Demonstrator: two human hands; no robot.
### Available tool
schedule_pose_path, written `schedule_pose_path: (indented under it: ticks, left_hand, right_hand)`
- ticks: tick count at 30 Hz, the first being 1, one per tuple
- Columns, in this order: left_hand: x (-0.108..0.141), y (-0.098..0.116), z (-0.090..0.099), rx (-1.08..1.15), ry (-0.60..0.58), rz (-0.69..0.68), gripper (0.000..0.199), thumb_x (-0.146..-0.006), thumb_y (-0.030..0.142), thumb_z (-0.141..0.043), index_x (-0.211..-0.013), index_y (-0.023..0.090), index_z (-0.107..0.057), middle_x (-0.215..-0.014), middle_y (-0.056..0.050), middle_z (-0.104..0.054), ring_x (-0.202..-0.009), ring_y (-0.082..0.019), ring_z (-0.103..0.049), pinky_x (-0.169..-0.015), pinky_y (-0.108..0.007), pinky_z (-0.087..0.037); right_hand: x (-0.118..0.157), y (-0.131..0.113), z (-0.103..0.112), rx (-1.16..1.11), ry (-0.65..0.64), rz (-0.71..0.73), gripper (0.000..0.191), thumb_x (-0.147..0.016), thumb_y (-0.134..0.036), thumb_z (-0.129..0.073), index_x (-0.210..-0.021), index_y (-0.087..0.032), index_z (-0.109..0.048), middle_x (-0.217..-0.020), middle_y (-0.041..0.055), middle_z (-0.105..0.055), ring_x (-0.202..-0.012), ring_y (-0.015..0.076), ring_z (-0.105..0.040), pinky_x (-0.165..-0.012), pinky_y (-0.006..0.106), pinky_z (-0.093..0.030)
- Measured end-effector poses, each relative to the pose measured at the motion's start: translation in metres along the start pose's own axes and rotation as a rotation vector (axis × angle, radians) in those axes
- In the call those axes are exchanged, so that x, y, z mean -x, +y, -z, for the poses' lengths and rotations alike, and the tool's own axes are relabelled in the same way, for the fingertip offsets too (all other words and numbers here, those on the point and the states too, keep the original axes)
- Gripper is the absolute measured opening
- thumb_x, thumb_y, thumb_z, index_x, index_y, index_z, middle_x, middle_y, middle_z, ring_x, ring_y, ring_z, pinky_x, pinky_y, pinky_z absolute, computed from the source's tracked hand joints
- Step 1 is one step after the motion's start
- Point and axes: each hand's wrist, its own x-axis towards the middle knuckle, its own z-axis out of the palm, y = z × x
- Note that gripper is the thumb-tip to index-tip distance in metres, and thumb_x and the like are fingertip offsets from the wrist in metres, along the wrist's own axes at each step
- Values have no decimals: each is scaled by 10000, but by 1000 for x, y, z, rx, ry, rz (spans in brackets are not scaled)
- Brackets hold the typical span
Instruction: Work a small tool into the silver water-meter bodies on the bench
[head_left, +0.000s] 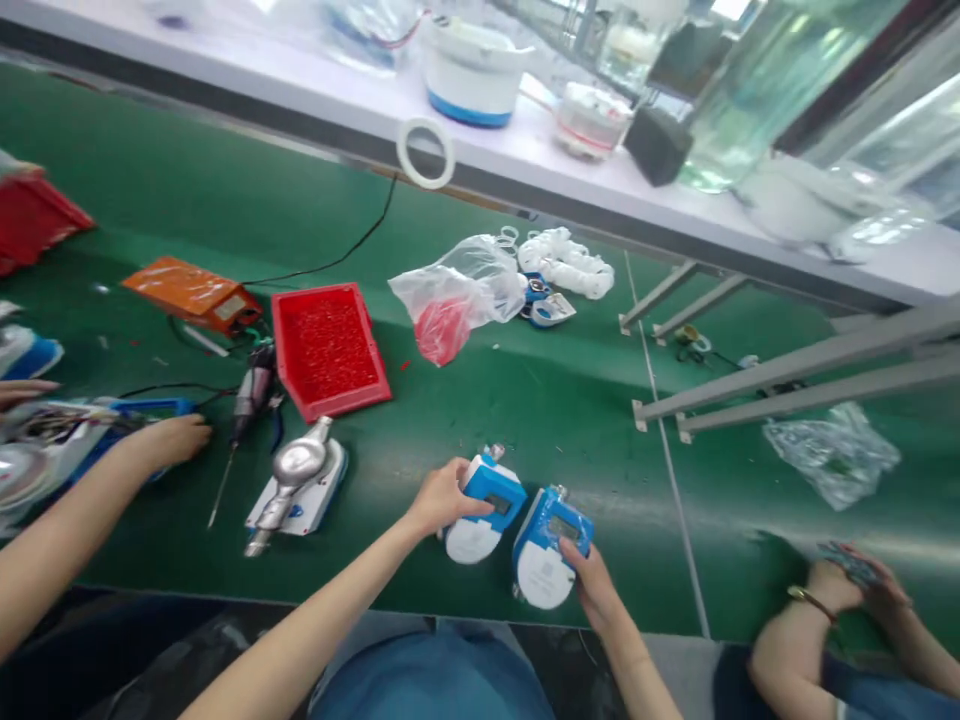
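Two blue-and-white meters with small display windows stand side by side near the front of the green bench. My left hand (448, 500) is closed around the left meter (474, 540), thumb across its blue face beside the display. Around the lower right edge of the right meter (545, 575) wraps my right hand (589, 577), its thumb on the blue frame. A narrow gap separates the two meters. Metal fittings show at their top ends. Further left lies another meter body with a silver metal pipe piece (298, 462) on a white base.
A red tray (330, 350) of small red pieces, an electric screwdriver (251, 395) and an orange box (193, 295) are on the left. Behind the meters lies a plastic bag (457, 295). Co-workers' hands (169, 445) flank me. Grey shelf brackets (795, 365) cross the right.
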Motion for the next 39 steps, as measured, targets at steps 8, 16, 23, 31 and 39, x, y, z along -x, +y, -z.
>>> schedule_pose_path:
  ticks: [8, 16, 23, 31, 39]
  left_hand:
    - [-34, 42, -163, 435, -162, 266, 624, -478, 477, -781, -950, 138, -555, -941, -100, -674, -816, -219, -641, -688, -290, -488]
    - [-82, 127, -274, 315, -181, 117, 637, -585, 521, -704, -1076, 155, -526, -1107, -131, -608, -987, -231, -579, -822, -301, -440]
    - [-69, 122, -278, 83, -306, -99, 643, -735, 493, -553, -1244, 126, -415, -1187, -195, -551, -1074, -313, -533, -897, -412, -420]
    - [9, 86, -145, -163, -63, -512, 513, -828, 356, -455, -1321, 258, -350, -1364, -81, -403, -1235, -246, -379, -1025, -410, -335]
    - [72, -83, 131, -586, 753, 507, 588, -783, 411, -498, -1251, 87, -354, -1236, -218, -488, -1165, -335, -446, -890, -464, -395]
  right_hand:
    - [3, 42, 100, -128, 207, -216, 368, -835, -418, -531, -1089, -153, -546, -1059, 81, -599, -921, 211, -596, -755, 403, -518]
    - [-68, 82, 229, -194, 385, -534, 427, -693, -557, -571, -860, -165, -603, -753, 115, -697, -746, 274, -674, -656, 404, -548]
    - [-89, 90, 261, 138, 601, -502, 515, -655, -565, -580, -919, -127, -637, -974, 222, -657, -921, 360, -621, -773, 507, -476]
    - [-37, 32, 165, 851, 833, 376, 554, -788, -417, -469, -1242, -100, -473, -1305, 201, -465, -1246, 324, -381, -1017, 503, -274]
    - [19, 28, -29, 644, 196, 500, 308, -857, -268, -413, -1138, -202, -519, -1297, 123, -459, -1282, 275, -337, -1031, 526, -282]
